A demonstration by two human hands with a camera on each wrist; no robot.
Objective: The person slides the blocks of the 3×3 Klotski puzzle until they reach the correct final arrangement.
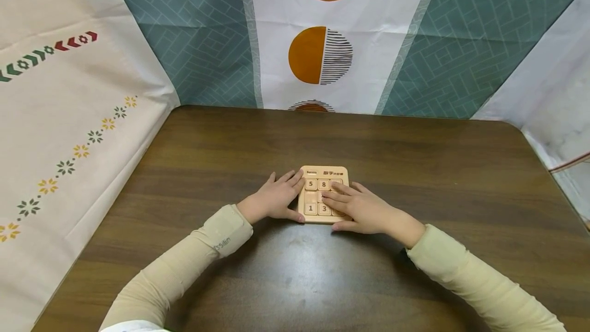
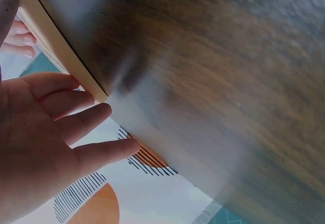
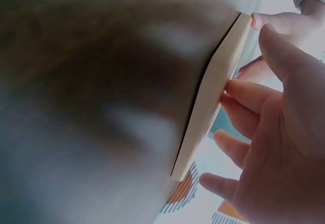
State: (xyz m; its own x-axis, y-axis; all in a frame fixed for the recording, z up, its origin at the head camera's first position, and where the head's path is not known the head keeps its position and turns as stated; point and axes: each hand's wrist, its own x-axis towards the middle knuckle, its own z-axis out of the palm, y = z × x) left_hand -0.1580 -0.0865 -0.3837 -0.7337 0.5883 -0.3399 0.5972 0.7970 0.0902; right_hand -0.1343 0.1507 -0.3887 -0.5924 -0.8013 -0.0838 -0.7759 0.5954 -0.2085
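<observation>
A wooden number sliding puzzle (image 1: 319,172) lies flat on the brown table. Tiles marked 5 (image 1: 311,184), 8 (image 1: 324,184), 1 (image 1: 311,208) and 3 (image 1: 324,208) show, with a gap at the left of the middle row. Along the board's left side rests my left hand (image 1: 278,198), its fingers extended near the top corner and the thumb near the bottom one. My right hand (image 1: 366,212) reaches over the right side, fingertips touching tiles and covering several of them. Both wrist views see the board's pale edge from low down, with straight or slightly bent fingers.
The dark wood table (image 1: 221,142) spreads around the board. Behind it hangs a teal and white cloth (image 1: 276,81) with orange circles. An embroidered cream cloth (image 1: 92,96) borders the left side, and pale fabric (image 1: 557,65) hangs at the right.
</observation>
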